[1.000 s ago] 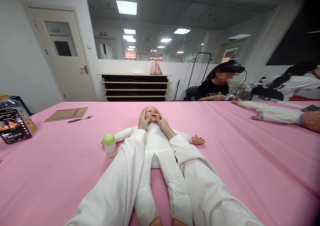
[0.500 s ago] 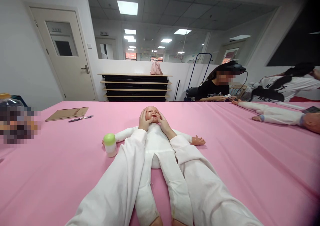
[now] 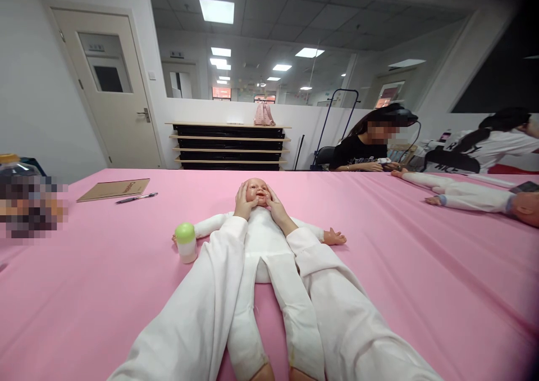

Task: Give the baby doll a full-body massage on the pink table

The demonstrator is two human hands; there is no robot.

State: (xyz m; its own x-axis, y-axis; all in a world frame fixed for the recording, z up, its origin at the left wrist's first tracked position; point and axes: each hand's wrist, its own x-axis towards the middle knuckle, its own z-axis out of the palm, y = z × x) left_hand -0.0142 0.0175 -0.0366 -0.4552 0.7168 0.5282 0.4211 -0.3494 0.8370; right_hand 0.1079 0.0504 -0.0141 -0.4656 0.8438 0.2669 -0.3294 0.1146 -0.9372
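Observation:
A baby doll (image 3: 264, 232) in a white cloth body lies on its back in front of me, its feet toward me and its arms spread. My left hand (image 3: 244, 203) cups the left side of its head, fingers along the cheek and temple. On the other side, my right hand (image 3: 277, 207) holds the head the same way, thumb near the chin. Both thumbs rest on the lower face, close to the mouth. By the doll's arm on the left stands a small jar (image 3: 186, 243) with a green lid and whitish contents.
Pink cloth (image 3: 126, 291) covers the table. A brown notebook (image 3: 113, 190) and a pen (image 3: 137, 198) lie at the left, near a yellow-capped bottle (image 3: 17, 167). Another doll (image 3: 471, 193) lies far right. A person (image 3: 366, 145) in black sits beyond the table; another in white is further right.
My hands stay on the doll's head, with no clear movement. The view has shifted very slightly. In the background, the person in white has moved a little.

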